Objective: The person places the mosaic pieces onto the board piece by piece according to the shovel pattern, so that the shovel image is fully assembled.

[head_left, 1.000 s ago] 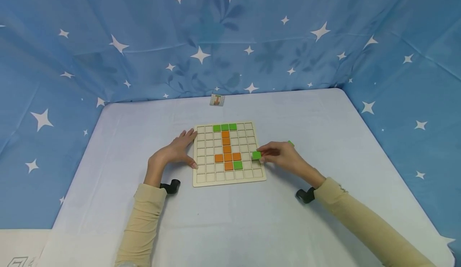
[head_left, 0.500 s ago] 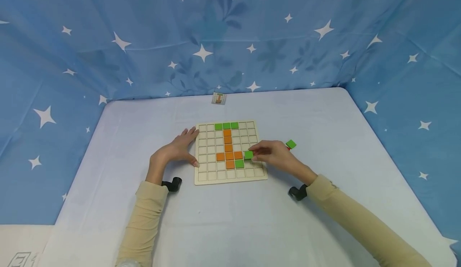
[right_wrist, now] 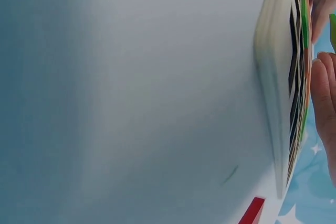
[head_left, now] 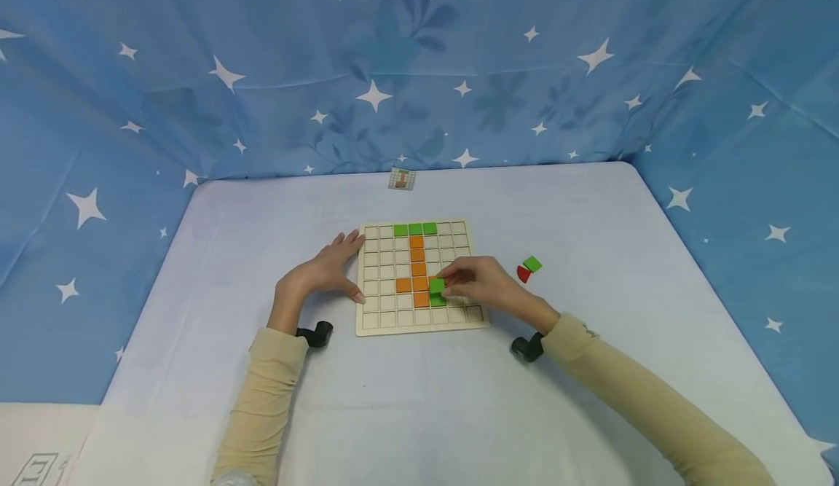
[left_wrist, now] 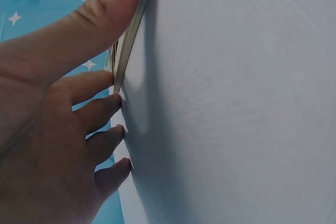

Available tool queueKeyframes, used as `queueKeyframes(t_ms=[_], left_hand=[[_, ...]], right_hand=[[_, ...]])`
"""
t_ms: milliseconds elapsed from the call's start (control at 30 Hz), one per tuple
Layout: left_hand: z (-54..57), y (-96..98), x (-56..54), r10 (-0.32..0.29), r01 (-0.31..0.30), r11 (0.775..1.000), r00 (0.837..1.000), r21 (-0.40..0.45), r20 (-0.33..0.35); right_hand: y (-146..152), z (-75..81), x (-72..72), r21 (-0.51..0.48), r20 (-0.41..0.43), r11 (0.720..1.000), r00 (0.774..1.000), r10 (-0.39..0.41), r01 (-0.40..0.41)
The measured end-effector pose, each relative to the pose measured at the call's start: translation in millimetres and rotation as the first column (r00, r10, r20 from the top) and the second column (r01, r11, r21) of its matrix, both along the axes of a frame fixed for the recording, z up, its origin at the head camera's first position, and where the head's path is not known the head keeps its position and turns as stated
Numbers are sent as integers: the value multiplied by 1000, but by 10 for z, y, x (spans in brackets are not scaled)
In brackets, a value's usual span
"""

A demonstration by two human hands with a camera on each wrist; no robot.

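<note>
A pale wooden grid board lies on the table. Orange square tiles form an upright column and a short cross-row in its cells. Three green tiles line the top row, and another green tile sits low, partly covered. Between thumb and fingertips, my right hand pinches a green square tile, held over the board beside the orange ones. My left hand rests against the board's left edge, fingers spread and thumb near the lower left; the left wrist view shows the fingers along that edge.
To the right of the board lie a loose green tile and a red rounded-edge piece. Behind the board is a small pattern card. A blue star-printed curtain hangs around the white table.
My right hand has carried the green tile leftward across the board, from its right edge to the orange pieces. The red piece has come into view. My left hand stays at the board's edge.
</note>
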State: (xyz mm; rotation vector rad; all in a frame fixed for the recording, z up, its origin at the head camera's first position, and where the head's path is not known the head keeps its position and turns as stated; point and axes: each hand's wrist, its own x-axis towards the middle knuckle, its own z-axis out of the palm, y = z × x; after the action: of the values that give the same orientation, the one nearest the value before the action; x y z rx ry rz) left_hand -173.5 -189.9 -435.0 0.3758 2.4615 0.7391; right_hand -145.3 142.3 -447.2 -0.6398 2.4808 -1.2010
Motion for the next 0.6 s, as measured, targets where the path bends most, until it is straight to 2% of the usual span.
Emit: queueKeyframes(t_ms=[333,600], left_hand=[[-10,7,-8,-7,7,1000,1000,-10,-5],[-16,-14,-8,-22,21,1000,1000,-19,-15]], right_hand=[[-172,13,-36,16,-29,996,995,90,-90],[-365,34,-56,22,-70,983,980,186,-185]])
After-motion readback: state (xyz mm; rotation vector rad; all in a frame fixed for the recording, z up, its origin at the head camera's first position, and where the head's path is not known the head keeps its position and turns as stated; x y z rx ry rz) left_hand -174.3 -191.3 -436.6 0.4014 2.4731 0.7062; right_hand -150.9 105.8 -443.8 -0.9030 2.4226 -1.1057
